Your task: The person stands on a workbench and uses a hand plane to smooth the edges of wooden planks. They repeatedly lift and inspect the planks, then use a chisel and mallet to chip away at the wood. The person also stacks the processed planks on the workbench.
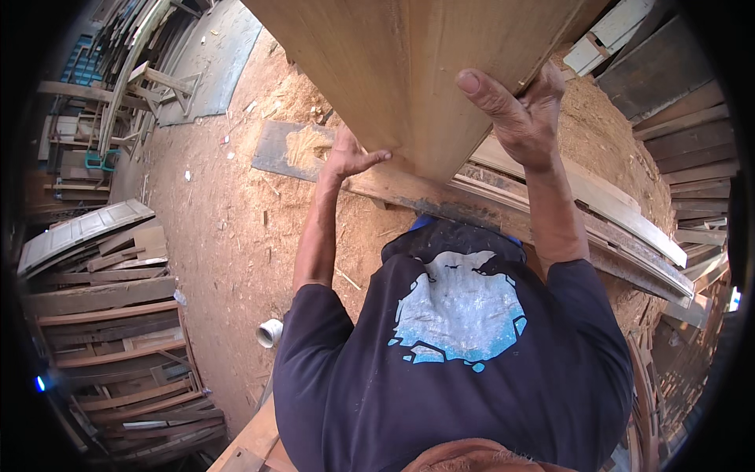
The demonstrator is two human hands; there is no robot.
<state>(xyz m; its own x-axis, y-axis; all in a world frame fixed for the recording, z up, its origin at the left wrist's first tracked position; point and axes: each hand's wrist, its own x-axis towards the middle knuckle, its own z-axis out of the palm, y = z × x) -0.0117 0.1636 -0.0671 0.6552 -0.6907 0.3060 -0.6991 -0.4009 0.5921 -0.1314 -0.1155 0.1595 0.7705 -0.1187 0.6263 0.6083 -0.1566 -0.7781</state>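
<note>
Both grips clasped a broad wooden board (409, 79) between them.

The left grip (351, 157) was clamped at the board's left edge, thumb on its face, its other fingers mostly hidden; the right grip (523, 114) was clamped on the right edge, thumb spread over the face. The board stretched ahead from between them. Under the left grip lay a dark plank (271, 148) strewn with sawdust (305, 147); below and right of the right grip, long planks (629, 230). Farther left of the left grip was stacked timber (110, 299).
</note>
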